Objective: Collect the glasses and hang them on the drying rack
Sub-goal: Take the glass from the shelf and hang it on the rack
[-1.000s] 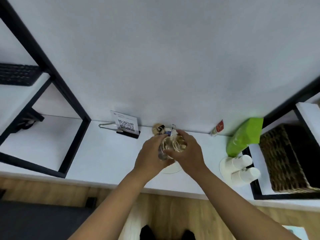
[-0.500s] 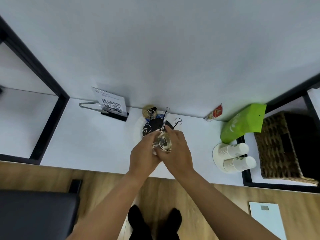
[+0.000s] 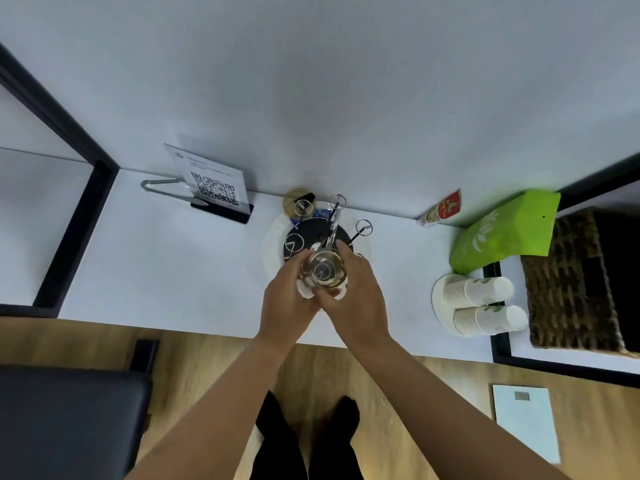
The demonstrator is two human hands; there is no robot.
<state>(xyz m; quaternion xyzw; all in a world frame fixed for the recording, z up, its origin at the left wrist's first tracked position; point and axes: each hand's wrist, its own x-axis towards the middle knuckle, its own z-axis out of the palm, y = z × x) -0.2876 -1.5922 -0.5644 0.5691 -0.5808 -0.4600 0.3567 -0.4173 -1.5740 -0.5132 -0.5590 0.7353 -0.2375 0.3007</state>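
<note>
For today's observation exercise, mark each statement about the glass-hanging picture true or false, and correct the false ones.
1. Both hands hold one glass. True.
2. The glass is over the drying rack. True.
3. The green bag lies left of the rack. False: it lies to the right.
4. The paper cups stand upright. False: the stacks lie on their sides.
5. A QR code sign stands left of the rack. True.

Glass [image 3: 325,270]: clear, small, round, held between both hands, over front of rack. Rack [image 3: 313,237]: round black base on white plate, thin metal arms with loop tips sticking up, by wall.
</note>
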